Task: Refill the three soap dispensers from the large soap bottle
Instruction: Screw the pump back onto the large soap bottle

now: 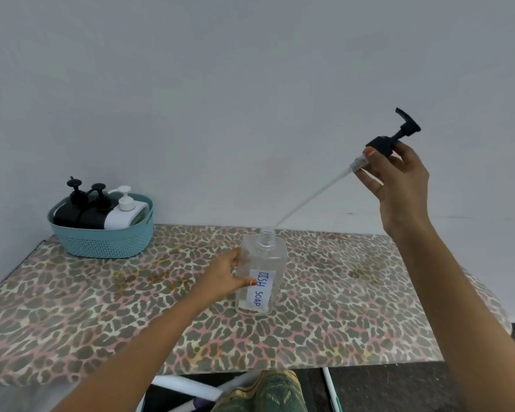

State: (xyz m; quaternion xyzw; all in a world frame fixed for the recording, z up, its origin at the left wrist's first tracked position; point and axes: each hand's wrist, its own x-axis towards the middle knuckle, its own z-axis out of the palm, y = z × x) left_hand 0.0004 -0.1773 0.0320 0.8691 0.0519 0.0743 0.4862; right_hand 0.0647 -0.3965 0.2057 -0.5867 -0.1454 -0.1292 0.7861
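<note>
Up and out: pump lifted from dish-soap bottle

Well to the left of the left hand (225, 278), at the back corner of the leopard-print tabletop (354, 316), a teal basket (101, 242) stands against the pale wall (250, 84). It holds three pump dispensers side by side: two black dispensers (81, 214) and, nearest the hands, a white dispenser (122, 215). Below the forearms, past the tabletop's near edge, lie white tubes (188, 388) and a patch of green patterned fabric (271, 394).

Between the hands stands the clear bottle (265, 263), upright, its neck open, with a paper label reading "DISH SOAP". The left hand grips its left side, thumb across the front at the label. The right hand (399, 185), raised high and to the right, pinches the collar of the black pump (394, 138) between thumb and fingers. The pump's long tube (309, 200) slants down towards the left hand, its tip just above the bottle's neck.
</note>
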